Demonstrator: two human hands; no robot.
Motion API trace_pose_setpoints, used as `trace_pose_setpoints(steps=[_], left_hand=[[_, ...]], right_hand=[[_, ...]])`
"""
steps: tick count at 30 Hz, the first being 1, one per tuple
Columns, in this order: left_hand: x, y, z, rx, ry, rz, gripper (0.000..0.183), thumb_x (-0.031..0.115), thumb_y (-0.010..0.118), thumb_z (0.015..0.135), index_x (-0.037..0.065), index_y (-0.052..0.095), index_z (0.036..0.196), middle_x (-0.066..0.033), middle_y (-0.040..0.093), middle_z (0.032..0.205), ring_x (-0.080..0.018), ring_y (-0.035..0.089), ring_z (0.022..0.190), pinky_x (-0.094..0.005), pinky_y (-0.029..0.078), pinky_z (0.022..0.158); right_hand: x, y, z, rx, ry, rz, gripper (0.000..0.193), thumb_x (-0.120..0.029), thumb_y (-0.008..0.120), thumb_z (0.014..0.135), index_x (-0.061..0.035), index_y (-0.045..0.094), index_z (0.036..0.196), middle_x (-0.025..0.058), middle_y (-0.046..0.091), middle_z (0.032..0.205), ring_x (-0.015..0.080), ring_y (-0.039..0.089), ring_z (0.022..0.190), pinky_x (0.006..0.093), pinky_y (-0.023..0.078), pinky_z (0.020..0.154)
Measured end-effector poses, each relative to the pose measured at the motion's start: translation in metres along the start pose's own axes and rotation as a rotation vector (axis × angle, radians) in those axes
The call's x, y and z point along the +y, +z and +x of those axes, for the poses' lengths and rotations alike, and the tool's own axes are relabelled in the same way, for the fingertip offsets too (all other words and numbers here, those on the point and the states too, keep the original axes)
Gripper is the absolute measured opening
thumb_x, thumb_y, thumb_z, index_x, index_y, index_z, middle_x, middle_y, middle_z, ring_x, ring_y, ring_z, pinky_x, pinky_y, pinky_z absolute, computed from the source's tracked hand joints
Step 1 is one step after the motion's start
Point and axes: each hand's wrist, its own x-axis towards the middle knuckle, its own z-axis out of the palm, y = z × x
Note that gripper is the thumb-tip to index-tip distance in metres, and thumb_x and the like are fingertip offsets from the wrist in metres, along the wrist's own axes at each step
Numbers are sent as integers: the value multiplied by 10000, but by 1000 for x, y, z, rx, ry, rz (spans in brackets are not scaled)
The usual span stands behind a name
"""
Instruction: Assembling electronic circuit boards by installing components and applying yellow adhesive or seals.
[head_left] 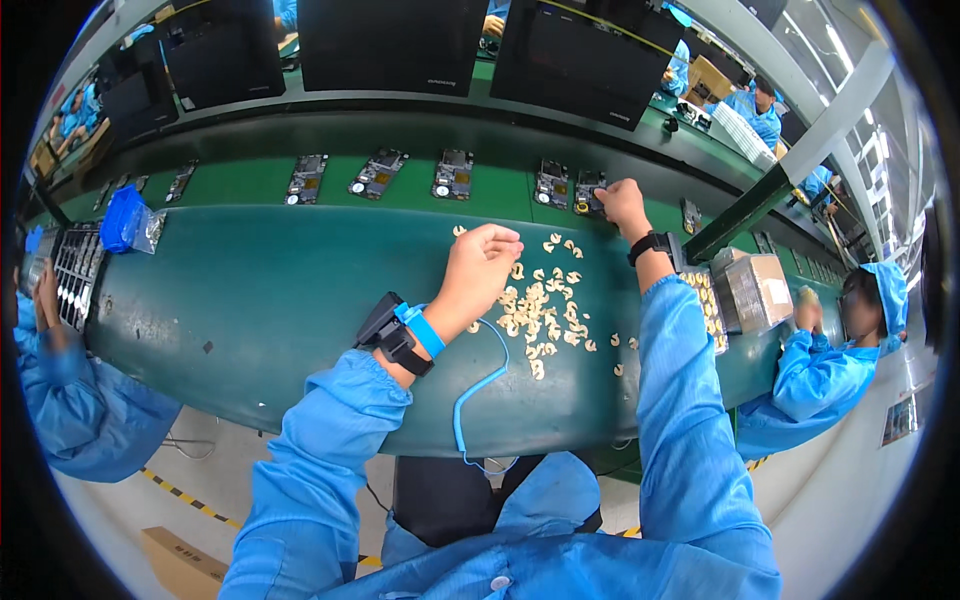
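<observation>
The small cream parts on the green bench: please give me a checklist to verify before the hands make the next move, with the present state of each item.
1. Pile of small cream parts lies within reach on the green bench: ok.
2. Left hand is over the pile with fingers pinched together; whether a part is between them: cannot tell.
3. Right hand is at the circuit board on the belt: ok.
4. Blue wrist strap is on the left wrist with its coiled cord attached: ok.
5. Loose parts near the bench front edge: not ok, they are scattered apart from the pile.
</observation>
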Motion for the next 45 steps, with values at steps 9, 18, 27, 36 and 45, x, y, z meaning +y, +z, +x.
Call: trace_pose_setpoints(steps=[9, 18, 27, 36, 45], left_hand=[[6, 0, -1, 7, 38, 45, 160, 22, 603, 1001, -49, 674, 1126, -146, 755, 1067, -182, 737, 987, -282, 591, 795], [10, 5, -2, -7, -30, -90, 212, 57, 613, 1018, -66, 657, 1185, -175, 733, 1078, -223, 742, 977, -322, 630, 812], [28, 4, -13, -11, 26, -266, 252, 25, 540, 1057, -97, 587, 1272, -174, 705, 1191, -227, 733, 1010, -357, 648, 867], [41, 7, -9, -62, 72, -188, 342, -3, 477, 1068, -125, 510, 1386, -208, 686, 1240, -257, 723, 1076, -369, 644, 905], [27, 11, -14, -93, 214, -19, 434, -55, 464, 1046, -42, 465, 1480, -182, 686, 1210, -220, 709, 1068, -352, 635, 897]], right_hand=[[-75, 48, -46, 152, -301, -445, 340, -359, 737, 912, -31, 746, 1002, 221, 695, 1136, 394, 662, 1104, 473, 574, 885], [-73, 67, -31, 215, -292, 246, 565, -83, 814, 837, -43, 574, 1347, 217, 669, 1162, 333, 668, 1078, 466, 555, 894], [-135, 15, -205, -148, -162, 1044, 535, -18, 757, 912, -38, 509, 1386, 101, 579, 1086, 146, 641, 902, 295, 568, 762], [45, -136, -213, 395, -364, -29, 191, -81, 750, 848, -34, 719, 1030, 152, 676, 1000, 315, 684, 904, 412, 558, 808], [93, -167, -198, 179, -271, -278, 242, -139, 742, 872, -14, 762, 1079, 200, 669, 971, 377, 662, 993, 465, 529, 902]])
